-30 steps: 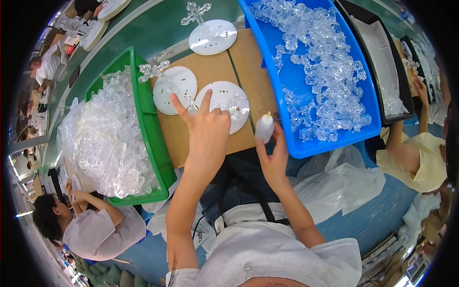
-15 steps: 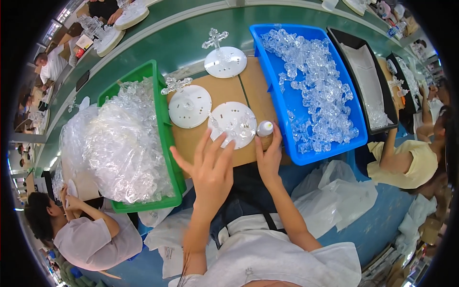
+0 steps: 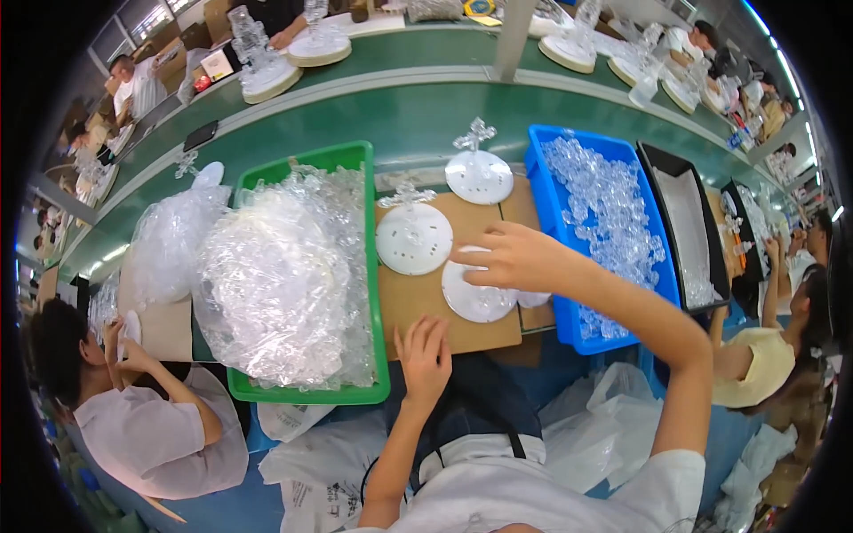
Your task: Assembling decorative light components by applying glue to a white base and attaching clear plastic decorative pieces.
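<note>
My right hand point(image 3: 514, 259) reaches across the nearest white round base point(image 3: 478, 304), its fingers closed and pointing left. The palm and fingers cover part of the base, so I cannot make out what they grip. Below it, my left hand point(image 3: 425, 360) hangs at the front edge of the cardboard point(image 3: 418, 318), empty, with fingers loosely apart. Two more white round bases stand farther off, one at left point(image 3: 414, 247) and one behind point(image 3: 480, 182), each bearing a clear branching plastic piece. Something pale point(image 3: 535, 298) shows under my right wrist, mostly hidden.
At left stands a green bin point(image 3: 380, 355) full of clear wrapped plastic. A blue bin point(image 3: 569, 329) of clear plastic pieces is at right, beside a black tray point(image 3: 721, 266). A co-worker point(image 3: 160, 417) sits at left, another point(image 3: 755, 364) at right. A metal rail point(image 3: 426, 80) runs behind.
My right hand has left the small white bottle and swung left over the nearest base. My left hand has drawn back from that base toward me. The whole view has shifted.
</note>
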Demonstrator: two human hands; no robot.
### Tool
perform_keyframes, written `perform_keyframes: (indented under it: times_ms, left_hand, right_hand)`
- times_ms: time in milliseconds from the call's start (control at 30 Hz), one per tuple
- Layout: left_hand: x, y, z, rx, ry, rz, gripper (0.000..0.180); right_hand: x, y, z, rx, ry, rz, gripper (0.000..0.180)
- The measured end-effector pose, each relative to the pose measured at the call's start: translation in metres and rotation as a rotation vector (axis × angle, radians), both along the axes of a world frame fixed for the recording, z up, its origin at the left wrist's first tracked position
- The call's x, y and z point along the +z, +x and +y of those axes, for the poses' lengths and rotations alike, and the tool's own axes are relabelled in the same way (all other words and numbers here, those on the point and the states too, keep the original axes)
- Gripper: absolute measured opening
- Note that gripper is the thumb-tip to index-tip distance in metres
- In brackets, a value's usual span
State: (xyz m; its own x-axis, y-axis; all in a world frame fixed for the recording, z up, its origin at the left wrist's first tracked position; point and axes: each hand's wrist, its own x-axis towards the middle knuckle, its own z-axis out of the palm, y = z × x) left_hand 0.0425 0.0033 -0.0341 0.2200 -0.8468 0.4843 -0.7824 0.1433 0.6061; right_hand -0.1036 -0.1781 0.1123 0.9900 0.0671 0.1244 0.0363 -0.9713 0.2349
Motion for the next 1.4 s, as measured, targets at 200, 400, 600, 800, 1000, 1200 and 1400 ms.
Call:
perform_keyframes:
  times_ms: [200,400,600,800,1000,1200,1400]
  left_hand:
    - [-0.015,0.017,-0.003,0.016,0.023,0.084,0.029]
    - [-0.002,0.024,-0.019,-0.004,0.185,-0.019,0.042]
    - [-0.011,0.018,-0.04,0.068,0.404,-0.21,0.059]
    - [-0.007,0.016,-0.048,0.055,0.366,-0.103,0.062]
    - [-0.005,0.021,-0.056,0.073,0.353,-0.072,0.058]
    - [-0.013,0.009,-0.031,0.04,0.317,-0.17,0.054]
    - [0.001,-0.007,-0.01,0.014,0.334,-0.201,0.051]
  right_hand:
    - [0.038,0.008,-0.043,0.051,0.083,0.03,0.007]
    - [0.138,-0.003,-0.144,-0.699,0.349,-0.294,0.015]
    - [0.085,0.021,-0.328,-0.79,0.047,-0.183,0.022]
    - [-0.024,0.039,-0.375,-1.085,-0.106,-0.163,0.019]
    - [0.023,0.084,-0.303,-0.743,0.175,-0.422,0.028]
    - [0.004,0.223,-0.13,-0.101,0.347,0.296,0.02]
    - [-0.049,0.261,-0.108,-0.373,-0.111,0.466,0.024]
